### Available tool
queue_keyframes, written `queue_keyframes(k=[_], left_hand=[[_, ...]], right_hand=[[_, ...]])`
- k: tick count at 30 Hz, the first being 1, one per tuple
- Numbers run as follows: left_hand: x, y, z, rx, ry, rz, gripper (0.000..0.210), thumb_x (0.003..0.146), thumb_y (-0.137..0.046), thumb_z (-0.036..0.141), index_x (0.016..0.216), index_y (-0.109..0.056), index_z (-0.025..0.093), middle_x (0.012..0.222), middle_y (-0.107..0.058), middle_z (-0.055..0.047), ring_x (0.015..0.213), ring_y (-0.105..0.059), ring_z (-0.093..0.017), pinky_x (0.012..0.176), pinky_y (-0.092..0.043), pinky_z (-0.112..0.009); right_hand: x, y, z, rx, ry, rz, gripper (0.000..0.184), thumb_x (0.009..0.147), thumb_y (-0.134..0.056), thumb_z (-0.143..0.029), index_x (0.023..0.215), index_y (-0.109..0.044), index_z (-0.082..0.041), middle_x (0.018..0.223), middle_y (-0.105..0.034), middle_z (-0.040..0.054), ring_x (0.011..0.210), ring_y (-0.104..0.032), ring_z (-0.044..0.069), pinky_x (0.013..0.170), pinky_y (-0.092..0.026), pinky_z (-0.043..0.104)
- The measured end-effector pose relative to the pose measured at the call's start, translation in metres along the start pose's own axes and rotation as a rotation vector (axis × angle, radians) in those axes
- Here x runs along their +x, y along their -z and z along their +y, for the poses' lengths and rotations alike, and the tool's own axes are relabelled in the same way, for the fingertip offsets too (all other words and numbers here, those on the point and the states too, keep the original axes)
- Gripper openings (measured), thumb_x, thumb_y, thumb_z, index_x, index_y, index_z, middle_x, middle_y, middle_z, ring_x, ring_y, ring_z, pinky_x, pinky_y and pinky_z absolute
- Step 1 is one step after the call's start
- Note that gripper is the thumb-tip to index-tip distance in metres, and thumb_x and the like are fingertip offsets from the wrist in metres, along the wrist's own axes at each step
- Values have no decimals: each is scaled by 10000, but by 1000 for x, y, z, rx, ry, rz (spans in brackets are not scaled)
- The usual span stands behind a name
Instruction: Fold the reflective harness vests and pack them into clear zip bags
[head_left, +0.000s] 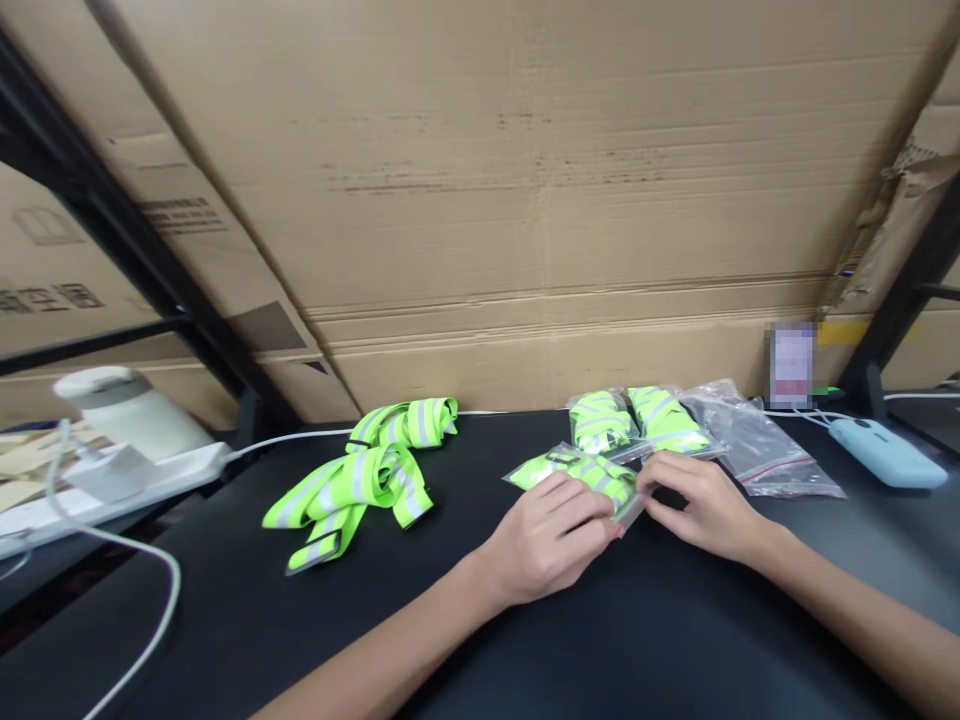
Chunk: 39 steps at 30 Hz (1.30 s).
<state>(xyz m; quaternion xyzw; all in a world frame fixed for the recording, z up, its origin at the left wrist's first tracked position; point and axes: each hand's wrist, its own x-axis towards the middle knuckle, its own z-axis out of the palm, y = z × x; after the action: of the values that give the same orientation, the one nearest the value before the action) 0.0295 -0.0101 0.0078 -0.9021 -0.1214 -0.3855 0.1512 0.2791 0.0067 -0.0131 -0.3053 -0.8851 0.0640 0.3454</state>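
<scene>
Left hand and right hand pinch with closed fingers small clear bag holding green strap, on black table. Loose green straps lie far left.

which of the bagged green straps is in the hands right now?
The bagged strap nearest the person, pinched at its end by left hand and right hand. The two other bagged straps lie untouched behind it.

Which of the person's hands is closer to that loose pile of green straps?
Left. The left hand lies just right of the loose straps; the right hand is farther right, beyond the bagged strap both hands pinch.
</scene>
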Motion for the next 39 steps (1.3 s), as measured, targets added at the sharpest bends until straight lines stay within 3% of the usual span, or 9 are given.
queue_keyframes(k=[3, 9, 13, 17, 23, 26, 30, 35, 39], left_hand=[[-4, 1, -6, -51, 59, -59, 46, 913, -614, 174, 949, -593, 154, 882, -675, -66, 754, -619, -167, 668, -510, -291], [-9, 7, -11, -87, 161, -319, 572, 766, -590, 232, 1331, -538, 162, 1074, -642, -95, 828, -644, -199, 663, -546, -295], [-5, 23, -17, -59, 232, -507, 440, 708, -573, 197, 1139, -654, 235, 1126, -618, -60, 705, -618, -163, 605, -508, -288], [-9, 39, -35, 10, 373, -533, 156, 778, -633, 315, 897, -665, 221, 1205, -600, -48, 652, -600, -138, 642, -500, -310], [-26, 42, -65, 211, 591, -633, 450, 854, -612, 635, 793, -558, 192, 1048, -618, -56, 660, -633, -183, 639, -491, -337], [-33, 37, -73, 238, 661, -622, 394, 912, -560, 589, 959, -559, 198, 1036, -625, -64, 747, -671, -230, 665, -510, -350], [-40, 28, -73, 113, 739, -538, 350, 958, -527, 518, 1138, -508, 218, 1231, -612, -96, 978, -692, -272, 821, -547, -385], [-49, 19, -66, -49, 746, -498, 463, 941, -579, 465, 1326, -431, 254, 1523, -448, -110, 1318, -555, -307, 1045, -494, -420], [-60, 13, -64, -42, 770, -419, 405, 978, -519, 423, 1340, -434, 263, 1576, -396, -99, 1397, -483, -292, 1089, -475, -424]], right_hand=[[-1, -3, 0, 32, 18, -12, 141, 940, -518, -119, 922, -630, -203, 855, -661, 34, 790, -631, 172, 730, -517, 296], [-3, -10, -7, 80, -13, -89, 92, 959, -545, -173, 927, -626, -201, 862, -645, 30, 799, -619, 171, 718, -501, 286], [-3, -11, -9, 76, -37, -143, 134, 968, -601, -273, 1081, -656, -226, 987, -658, 45, 908, -632, 188, 804, -515, 305], [-3, -9, -7, 81, -61, -176, 187, 975, -601, -308, 1137, -663, -240, 1076, -655, 59, 985, -638, 196, 885, -513, 317], [-3, -9, -8, 106, -89, -219, 173, 980, -584, -294, 1114, -676, -235, 1076, -656, 62, 977, -647, 192, 884, -511, 313], [-2, -8, -10, 111, -99, -221, 163, 978, -586, -282, 1102, -680, -234, 1070, -655, 57, 980, -646, 189, 889, -507, 313], [-2, -9, -9, 122, -108, -212, 146, 970, -591, -259, 1078, -685, -233, 1059, -655, 54, 978, -644, 187, 892, -506, 314], [-2, -12, -9, 147, -84, -176, 118, 971, -587, -234, 1043, -680, -230, 1036, -670, 46, 958, -644, 176, 875, -506, 304], [0, -11, -6, 121, -58, -125, 117, 983, -556, -214, 993, -671, -226, 973, -685, 35, 916, -646, 175, 860, -501, 319]])
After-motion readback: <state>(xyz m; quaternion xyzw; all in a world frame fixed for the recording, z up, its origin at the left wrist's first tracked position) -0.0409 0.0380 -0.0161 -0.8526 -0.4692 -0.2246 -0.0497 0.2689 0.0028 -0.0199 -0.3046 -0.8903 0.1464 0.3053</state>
